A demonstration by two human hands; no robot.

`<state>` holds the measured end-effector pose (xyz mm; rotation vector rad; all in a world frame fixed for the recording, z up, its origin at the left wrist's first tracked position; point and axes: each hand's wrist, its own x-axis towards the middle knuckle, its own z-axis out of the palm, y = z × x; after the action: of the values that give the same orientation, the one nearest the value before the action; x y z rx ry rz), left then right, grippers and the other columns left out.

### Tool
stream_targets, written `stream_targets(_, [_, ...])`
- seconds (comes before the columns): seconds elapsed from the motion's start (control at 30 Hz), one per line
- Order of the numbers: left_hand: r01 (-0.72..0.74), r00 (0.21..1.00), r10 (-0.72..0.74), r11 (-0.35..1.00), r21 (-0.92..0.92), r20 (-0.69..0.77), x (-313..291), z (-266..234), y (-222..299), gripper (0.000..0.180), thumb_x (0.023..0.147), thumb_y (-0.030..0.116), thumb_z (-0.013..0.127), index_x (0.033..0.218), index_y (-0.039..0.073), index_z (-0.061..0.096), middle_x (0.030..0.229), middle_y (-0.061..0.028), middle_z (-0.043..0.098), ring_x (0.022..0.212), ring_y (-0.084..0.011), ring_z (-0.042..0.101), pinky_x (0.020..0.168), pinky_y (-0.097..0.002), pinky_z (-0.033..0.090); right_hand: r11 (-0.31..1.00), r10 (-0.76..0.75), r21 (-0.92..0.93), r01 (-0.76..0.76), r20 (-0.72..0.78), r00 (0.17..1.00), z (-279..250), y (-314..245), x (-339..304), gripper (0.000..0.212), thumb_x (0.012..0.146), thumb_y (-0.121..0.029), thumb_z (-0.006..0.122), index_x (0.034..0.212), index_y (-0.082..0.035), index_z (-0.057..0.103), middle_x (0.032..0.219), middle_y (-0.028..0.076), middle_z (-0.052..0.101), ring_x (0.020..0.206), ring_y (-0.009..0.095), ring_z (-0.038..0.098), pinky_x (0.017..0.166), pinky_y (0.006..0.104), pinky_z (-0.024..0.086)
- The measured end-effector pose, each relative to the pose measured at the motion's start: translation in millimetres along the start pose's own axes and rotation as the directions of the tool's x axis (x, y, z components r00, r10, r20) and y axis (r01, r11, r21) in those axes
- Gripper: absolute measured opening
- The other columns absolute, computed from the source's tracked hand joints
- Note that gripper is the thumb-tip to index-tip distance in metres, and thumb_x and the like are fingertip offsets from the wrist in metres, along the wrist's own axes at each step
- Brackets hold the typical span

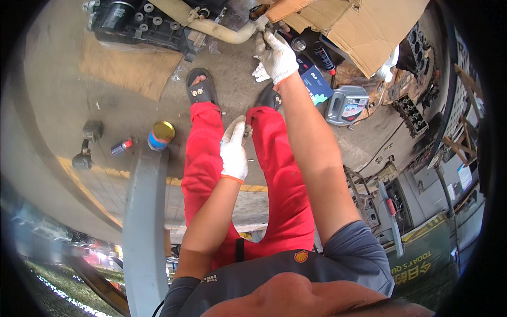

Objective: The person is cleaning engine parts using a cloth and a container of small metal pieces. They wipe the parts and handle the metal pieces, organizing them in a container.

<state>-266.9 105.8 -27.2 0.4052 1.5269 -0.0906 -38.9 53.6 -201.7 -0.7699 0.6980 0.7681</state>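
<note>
My right hand (pixel 279 57), in a white knit glove, reaches forward to the end of a bent beige pipe (pixel 222 33), beside a cardboard box. Its fingers are bent together, and whatever they pinch is too small to make out. Between my knees is my left hand (pixel 233 152), gloved in white too. Its fingers are curled round a small greyish piece I cannot identify. At the far left the pipe lies across a dark engine block (pixel 153 24) with a black oil filter (pixel 117 16) on it.
To the right stand a torn cardboard box (pixel 364 37), a blue box (pixel 316 84), spray cans (pixel 323 55) and a grey oil jug (pixel 347 104). Left are a gold-lidded tin (pixel 161 134) on a grey beam (pixel 145 222), a cordless tool (pixel 87 142) and flat cardboard (pixel 129 68).
</note>
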Motion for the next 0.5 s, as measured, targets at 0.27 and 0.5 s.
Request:
stream_targets(0.27, [-0.043,0.997,0.041,0.999,0.030,0.063,14,-17,-4,0.024,0.104,0.017,0.068,0.124,0.005,0.074,0.107,-0.0044,0.073,0.093,-0.0152,0.069,0.091,-0.0345,0.059,0.964,0.022,-0.254,-0.075,-0.206,0.978,-50,7,-97,0.021,0.102,-0.007,0.067,0.121,-0.002,0.060,0.102,0.007,0.066,0.082,0.017,0.062,0.072,0.0285,0.052])
stream_targets(0.5, [-0.126,0.956,0.008,0.915,0.384,0.294,-45,-9,-14,0.028,0.106,0.025,0.067,0.125,0.006,0.074,0.110,0.0003,0.074,0.099,-0.0085,0.065,0.092,-0.0274,0.054,0.861,0.242,-0.379,-0.340,-0.281,0.929,-33,14,-301,0.033,0.100,-0.015,0.073,0.130,-0.002,0.066,0.108,0.002,0.072,0.083,0.012,0.067,0.071,0.0271,0.055])
